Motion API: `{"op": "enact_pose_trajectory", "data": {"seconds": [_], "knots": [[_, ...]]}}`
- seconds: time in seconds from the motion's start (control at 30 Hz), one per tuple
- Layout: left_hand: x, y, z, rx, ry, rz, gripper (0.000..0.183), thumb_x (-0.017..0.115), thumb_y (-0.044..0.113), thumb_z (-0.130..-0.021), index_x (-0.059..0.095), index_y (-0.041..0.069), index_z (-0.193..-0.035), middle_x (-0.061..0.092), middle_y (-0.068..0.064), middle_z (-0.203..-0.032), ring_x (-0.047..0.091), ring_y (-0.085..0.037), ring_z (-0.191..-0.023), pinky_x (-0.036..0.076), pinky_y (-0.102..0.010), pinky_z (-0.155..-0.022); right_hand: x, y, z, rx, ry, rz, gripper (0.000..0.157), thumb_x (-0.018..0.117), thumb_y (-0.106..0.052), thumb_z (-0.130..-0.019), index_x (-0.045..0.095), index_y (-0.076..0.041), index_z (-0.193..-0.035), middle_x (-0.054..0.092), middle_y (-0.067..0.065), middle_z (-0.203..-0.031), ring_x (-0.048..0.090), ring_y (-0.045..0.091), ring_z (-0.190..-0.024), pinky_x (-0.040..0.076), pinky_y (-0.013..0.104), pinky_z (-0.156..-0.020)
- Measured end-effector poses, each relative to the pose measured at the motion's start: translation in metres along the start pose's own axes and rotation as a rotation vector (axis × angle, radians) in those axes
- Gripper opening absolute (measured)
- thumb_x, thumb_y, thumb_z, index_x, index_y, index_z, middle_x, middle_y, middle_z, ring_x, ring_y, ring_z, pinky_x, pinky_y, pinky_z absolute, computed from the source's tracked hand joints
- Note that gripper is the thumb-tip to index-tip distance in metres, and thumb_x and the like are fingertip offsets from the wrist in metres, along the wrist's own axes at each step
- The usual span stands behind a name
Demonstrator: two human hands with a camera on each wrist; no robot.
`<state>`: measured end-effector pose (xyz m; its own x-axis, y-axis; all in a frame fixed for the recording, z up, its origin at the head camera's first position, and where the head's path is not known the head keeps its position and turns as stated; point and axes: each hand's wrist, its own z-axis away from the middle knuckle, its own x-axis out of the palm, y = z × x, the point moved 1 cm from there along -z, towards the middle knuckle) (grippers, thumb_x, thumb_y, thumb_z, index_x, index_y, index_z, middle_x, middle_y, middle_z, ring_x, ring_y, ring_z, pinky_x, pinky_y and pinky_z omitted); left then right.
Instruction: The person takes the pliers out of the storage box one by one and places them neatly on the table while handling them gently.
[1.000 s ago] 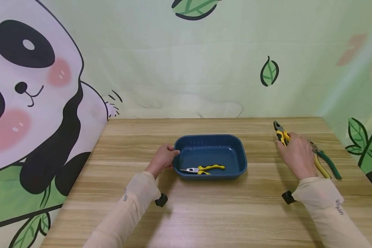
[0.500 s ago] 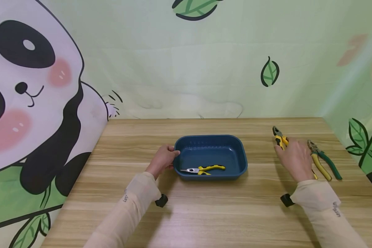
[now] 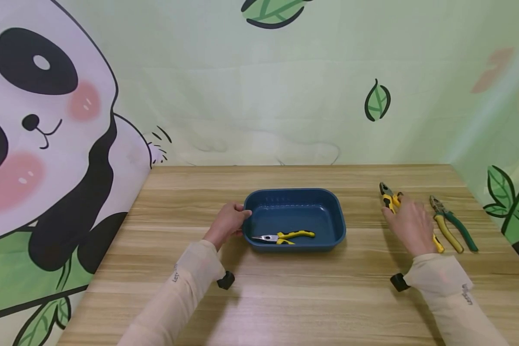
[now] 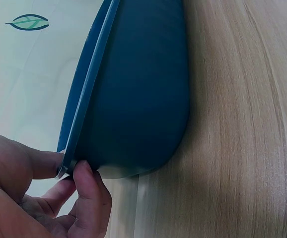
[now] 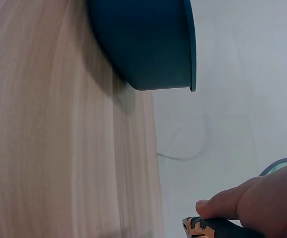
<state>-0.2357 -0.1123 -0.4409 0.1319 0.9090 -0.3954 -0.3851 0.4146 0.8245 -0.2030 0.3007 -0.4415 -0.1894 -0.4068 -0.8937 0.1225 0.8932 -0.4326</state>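
My left hand (image 3: 228, 220) pinches the left rim of a blue plastic tray (image 3: 295, 248), thumb over the edge and fingers outside, as the left wrist view shows closely. Inside the tray, by its front wall, lie long-nose pliers (image 3: 298, 234) with yellow and black handles. To the right, my right hand (image 3: 411, 226) grips combination pliers (image 3: 387, 196), also yellow and black; their dark head points to the back left and a handle end shows below the palm. In the right wrist view, only part of these pliers (image 5: 203, 228) shows under the thumb.
Another pair of pliers (image 3: 457, 229), one handle yellow and one green, lies on the wooden table (image 3: 311, 298) just right of my right hand. A fabric backdrop (image 3: 225, 96) with a panda and leaves stands behind the table. Black wrist cameras hang below both sleeves.
My right hand has moved slightly left and nearer with the combination pliers, away from the green-and-yellow pair, which now shows fully. The left hand and tray stay in place.
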Motion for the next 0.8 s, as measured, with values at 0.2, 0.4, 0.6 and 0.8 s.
{"op": "enact_pose_trajectory", "data": {"seconds": [0.2, 0.4, 0.6, 0.8], "knots": [[0.0006, -0.0001, -0.0008, -0.002, 0.003, -0.005, 0.026, 0.061, 0.015, -0.105, 0.054, -0.002, -0.124, 0.049, -0.01, -0.101, 0.049, -0.023, -0.084, 0.055, -0.038, -0.075, 0.0026, 0.003, 0.0007, 0.015, -0.028, -0.017, 0.061, 0.064, -0.026, -0.101, 0.047, 0.022, -0.134, 0.054, 0.046, -0.112, 0.055, 0.049, -0.085, 0.045, 0.052, -0.06], [0.0007, -0.0016, -0.0021, 0.005, 0.003, -0.005, 0.026, 0.061, 0.015, -0.105, 0.054, -0.002, -0.124, 0.051, -0.011, -0.104, 0.05, -0.024, -0.086, 0.056, -0.039, -0.076, 0.0054, 0.0046, 0.0009, 0.05, -0.056, -0.029, 0.058, 0.063, -0.026, -0.102, 0.048, 0.02, -0.133, 0.055, 0.043, -0.108, 0.055, 0.045, -0.083, 0.044, 0.048, -0.059], [0.0006, -0.0018, -0.0014, 0.013, 0.002, -0.009, 0.026, 0.061, 0.016, -0.106, 0.055, -0.002, -0.124, 0.05, -0.01, -0.101, 0.05, -0.023, -0.084, 0.056, -0.041, -0.078, 0.0067, 0.0057, 0.0, 0.072, -0.097, -0.031, 0.06, 0.062, -0.027, -0.103, 0.045, 0.019, -0.137, 0.053, 0.044, -0.115, 0.054, 0.048, -0.092, 0.045, 0.053, -0.064], [0.0006, -0.0017, -0.0017, 0.018, 0.003, -0.01, 0.027, 0.061, 0.016, -0.105, 0.055, -0.002, -0.124, 0.051, -0.011, -0.103, 0.051, -0.024, -0.086, 0.057, -0.042, -0.08, 0.0092, 0.0078, -0.0005, 0.062, -0.101, -0.033, 0.058, 0.062, -0.025, -0.102, 0.046, 0.02, -0.136, 0.055, 0.043, -0.113, 0.055, 0.046, -0.089, 0.045, 0.05, -0.064]]}}
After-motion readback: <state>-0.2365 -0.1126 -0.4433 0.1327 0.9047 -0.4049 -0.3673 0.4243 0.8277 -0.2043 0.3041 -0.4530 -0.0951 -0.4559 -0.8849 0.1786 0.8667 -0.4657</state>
